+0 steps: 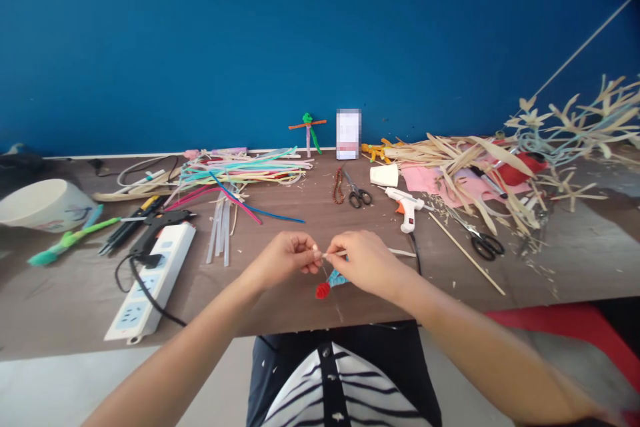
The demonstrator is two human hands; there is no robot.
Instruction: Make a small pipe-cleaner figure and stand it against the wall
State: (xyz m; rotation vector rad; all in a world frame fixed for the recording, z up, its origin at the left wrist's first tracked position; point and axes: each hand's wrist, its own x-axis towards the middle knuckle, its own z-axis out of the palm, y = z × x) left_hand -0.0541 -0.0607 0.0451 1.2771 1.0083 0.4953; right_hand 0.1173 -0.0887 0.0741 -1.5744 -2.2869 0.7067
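**Two-handed fingertip work at the near edge of a brown-surfaced bench (300,307).** The left hand (285,260) and right hand (367,263) are both closed in a tight pinch, meeting at centre on a thin pale strip (325,255); neither has released it. A small red-and-blue craft piece (326,285) lies just below the pinch, directly beneath the meeting fingertips; whether it touches the bench cannot be told. The piece appears light and soft, and the strip slender, springy and easily bent or slipped. A secure hold would probably lie on the strip close to the piece, rather than on the soft red end. To the left lie a white power strip (150,280), a black hot-glue gun (160,223) and a bundle of translucent glue sticks (220,233). Far centre, black-handled scissors (356,190) lie beyond the hands. To the right are a white-and-orange hot-glue gun (405,207) and a heap of dried pale leaf strips (450,160).
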